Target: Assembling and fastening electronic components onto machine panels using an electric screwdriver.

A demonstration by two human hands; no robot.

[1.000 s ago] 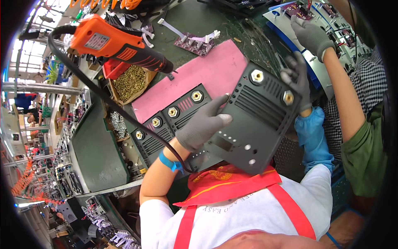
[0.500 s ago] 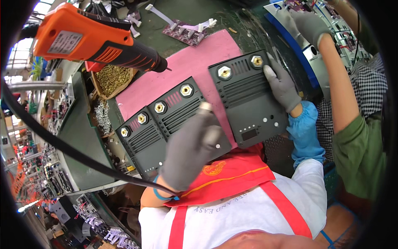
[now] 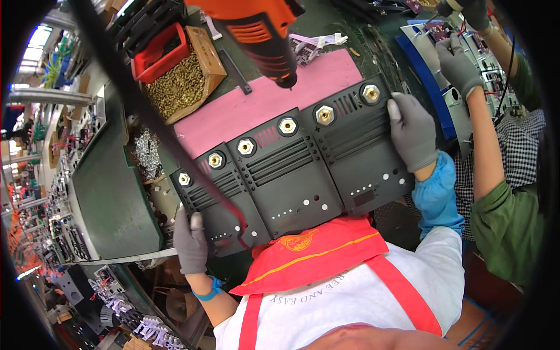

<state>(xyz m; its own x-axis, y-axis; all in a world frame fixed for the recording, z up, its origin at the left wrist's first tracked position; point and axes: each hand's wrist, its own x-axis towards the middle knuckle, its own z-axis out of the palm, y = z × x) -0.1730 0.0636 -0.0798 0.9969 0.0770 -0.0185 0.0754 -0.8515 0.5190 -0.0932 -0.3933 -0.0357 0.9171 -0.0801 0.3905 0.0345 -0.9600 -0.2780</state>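
Three black panels lie side by side in a row: a left panel (image 3: pixel 211 197), a middle panel (image 3: pixel 282 175) and a right panel (image 3: pixel 363 153). Each has two brass fittings with hex nuts near its far edge, and vent slots below. Grey-gloved, my right hand (image 3: pixel 413 131) grips the right panel's outer edge, thumb on top. At the left panel's outer edge, my left hand (image 3: pixel 191 242), also gloved, closes on the rim; its fingers partly hide beside it. Over the far edge hangs an orange and black electric screwdriver (image 3: pixel 259 41), bit pointing down.
A pink sheet (image 3: pixel 227 119) lies beneath the panels. Brass fittings fill a cardboard box (image 3: pixel 205 58) beside a red bin (image 3: pixel 160 53). Silvery hardware (image 3: pixel 147 153) lies at left. The screwdriver's cable (image 3: pixel 131 96) crosses the view. At right, a co-worker's gloved hands (image 3: pixel 458 64) handle boards.
My left hand has gone from above the middle panel to the left panel's outer edge. The gap between the right and middle panels has closed. The screwdriver appears farther right and higher.
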